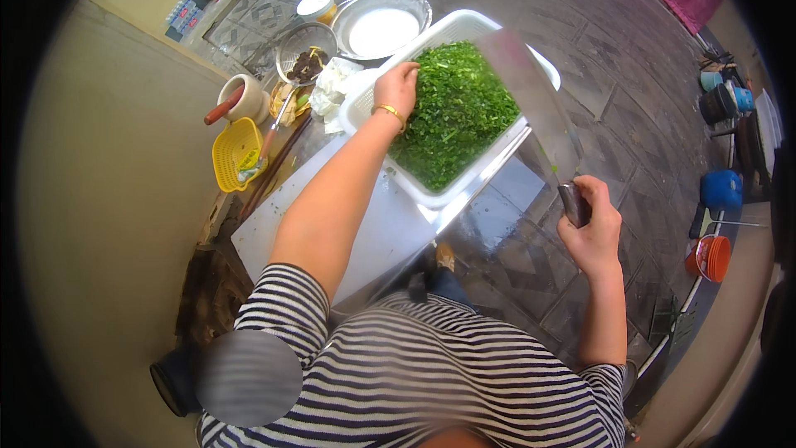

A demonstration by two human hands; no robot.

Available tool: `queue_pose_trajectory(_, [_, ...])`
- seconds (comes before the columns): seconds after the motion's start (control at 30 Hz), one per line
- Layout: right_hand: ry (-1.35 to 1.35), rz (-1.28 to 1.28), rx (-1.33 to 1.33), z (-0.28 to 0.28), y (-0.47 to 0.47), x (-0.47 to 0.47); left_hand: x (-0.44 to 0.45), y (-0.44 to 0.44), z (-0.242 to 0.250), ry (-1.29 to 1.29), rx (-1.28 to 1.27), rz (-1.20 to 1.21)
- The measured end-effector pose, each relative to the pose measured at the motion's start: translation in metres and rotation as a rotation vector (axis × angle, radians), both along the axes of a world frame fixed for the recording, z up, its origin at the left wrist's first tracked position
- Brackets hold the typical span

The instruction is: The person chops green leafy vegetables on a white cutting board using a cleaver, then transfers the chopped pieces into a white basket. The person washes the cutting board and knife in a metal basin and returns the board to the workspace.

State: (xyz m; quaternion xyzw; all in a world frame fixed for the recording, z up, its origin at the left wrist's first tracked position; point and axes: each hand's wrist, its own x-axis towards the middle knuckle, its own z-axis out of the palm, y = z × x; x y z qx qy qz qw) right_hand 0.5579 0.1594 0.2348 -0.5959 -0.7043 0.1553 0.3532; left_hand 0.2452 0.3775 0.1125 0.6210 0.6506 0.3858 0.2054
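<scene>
A white plastic basket point(428, 199) is heaped with finely chopped green herbs point(457, 112). My left hand point(398, 90), with a gold bracelet at the wrist, rests at the left side of the heap. Its fingertips meet the greens, and whether they pinch anything is hidden. Off the basket's right side, my right hand point(594, 224) grips the dark handle of a cleaver point(533, 96). The broad blade tilts up over the basket's right rim, with a green scrap stuck near the handle. A white cutting board point(385, 218) lies below the basket, nearer my body.
Beyond the basket stand a metal basin point(423, 9), a lidded tub point(317, 7) and a strainer point(306, 37) with dark food. A stone mortar point(252, 99) with a red-handled pestle and a yellow basket point(233, 149) sit left by the wall. An orange bucket point(715, 258) stands far right.
</scene>
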Motion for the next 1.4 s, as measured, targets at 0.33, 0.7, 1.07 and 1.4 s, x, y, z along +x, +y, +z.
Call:
queue_pose_trajectory(0.33, [0.354,-0.051,-0.149,-0.031,-0.006,-0.031,0.036,-0.049,0.027,0.306,0.031,-0.064])
queue_pose_trajectory(0.7, [0.435,0.256,-0.232,-0.053,-0.020,-0.110,-0.045,-0.122,0.022,-0.071,0.255,-0.125])
queue_pose_trajectory(1.07, [-0.211,0.741,-0.355,-0.163,-0.044,-0.244,-0.287,-0.356,-0.086,0.177,-0.119,0.651])
queue_pose_trajectory(1.4, [-0.212,0.722,-0.340,-0.186,-0.033,-0.358,-0.352,-0.404,-0.152,0.344,-0.329,0.813])
